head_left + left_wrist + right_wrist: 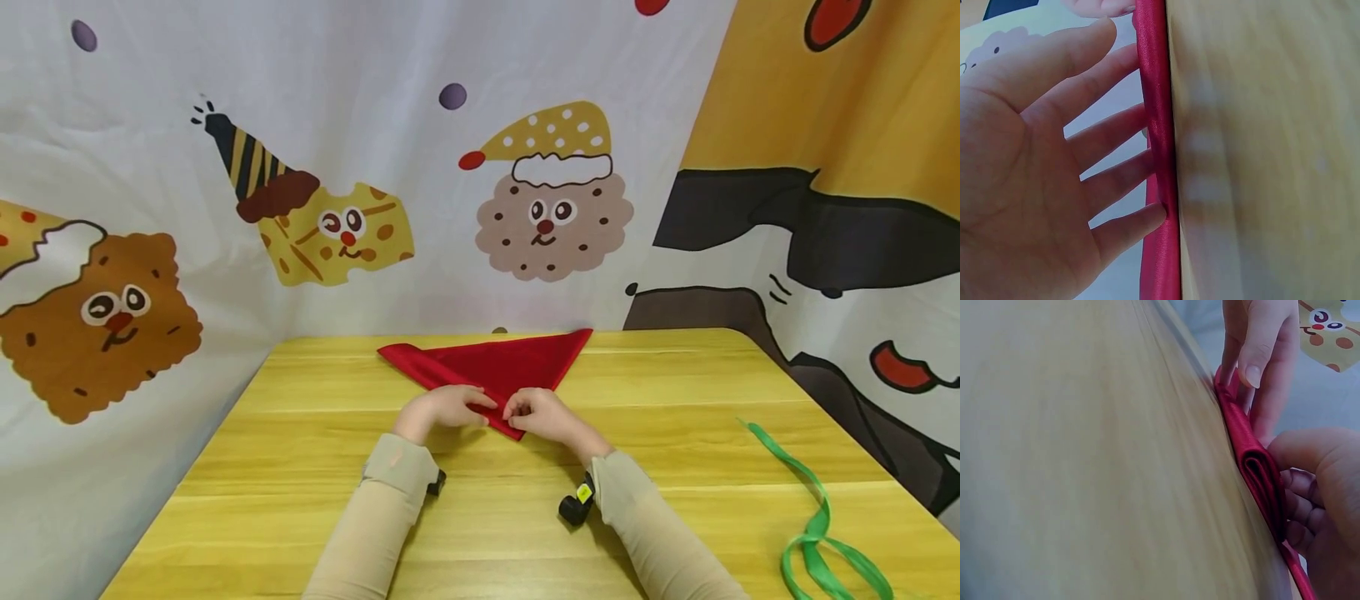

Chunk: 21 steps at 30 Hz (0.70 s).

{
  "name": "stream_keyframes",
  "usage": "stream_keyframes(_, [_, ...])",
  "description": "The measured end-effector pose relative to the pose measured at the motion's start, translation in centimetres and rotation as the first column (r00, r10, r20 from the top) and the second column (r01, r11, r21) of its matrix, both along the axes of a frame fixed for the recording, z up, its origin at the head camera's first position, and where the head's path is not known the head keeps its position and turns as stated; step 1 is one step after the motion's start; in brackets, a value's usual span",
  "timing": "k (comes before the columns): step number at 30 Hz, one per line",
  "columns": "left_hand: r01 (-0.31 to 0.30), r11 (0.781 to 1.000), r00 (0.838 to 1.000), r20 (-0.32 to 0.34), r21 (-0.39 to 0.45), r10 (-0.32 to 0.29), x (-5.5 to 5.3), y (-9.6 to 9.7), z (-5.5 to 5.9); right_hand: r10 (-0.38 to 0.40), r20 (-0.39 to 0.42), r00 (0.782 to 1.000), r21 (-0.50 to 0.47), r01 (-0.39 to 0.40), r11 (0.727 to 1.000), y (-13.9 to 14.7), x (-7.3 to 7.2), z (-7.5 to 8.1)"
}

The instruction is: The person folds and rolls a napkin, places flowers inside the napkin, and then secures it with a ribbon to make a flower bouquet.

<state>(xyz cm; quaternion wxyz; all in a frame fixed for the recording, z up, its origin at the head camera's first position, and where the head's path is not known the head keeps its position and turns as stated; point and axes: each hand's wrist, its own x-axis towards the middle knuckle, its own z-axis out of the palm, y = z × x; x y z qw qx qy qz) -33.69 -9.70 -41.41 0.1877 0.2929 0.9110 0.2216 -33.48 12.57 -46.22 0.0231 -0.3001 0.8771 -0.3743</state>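
Cloth, red and partly folded, is lying just below the middle of the head view, on a yellow wood-grain counter, with one point reaching toward the bottom of the frame and two corners spreading to its upper left and upper right. Both hands are working at its near part: the left hand is resting its fingers, spread and nearly straight, against the folded edge, while the right hand is curling its fingers and touching the end of the layered fold with thumb and fingers; whether it is pinching that end, I cannot tell. In the right-wrist view the layers are showing as a flattened spiral right of centre. Green ribbon is looping across the lower right of the head view, well apart from the cloth. Behind the counter, a pale curtain is filling the upper frame, showing cartoon snacks in party hats.
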Motion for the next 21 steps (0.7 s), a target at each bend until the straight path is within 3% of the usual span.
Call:
stream_keyframes(7, [0.000, 1.000, 1.000, -0.004, -0.005, 0.000, 0.01, 0.02, 0.05, 0.080, 0.063, 0.995, 0.002, -0.081, 0.997, 0.52, -0.06, 0.41])
stream_keyframes(13, [-0.002, 1.000, 1.000, 0.004, -0.007, 0.002, -0.14, 0.01, -0.12, 0.109, 0.108, 0.988, 0.063, -0.116, 0.991, 0.78, -0.05, 0.82])
stream_keyframes(21, [-0.010, 1.000, 1.000, 0.019, 0.000, 0.010, -0.23, -0.10, -0.32, 0.113, 0.049, 0.992, 0.097, -0.118, 0.988, 0.37, -0.03, 0.59])
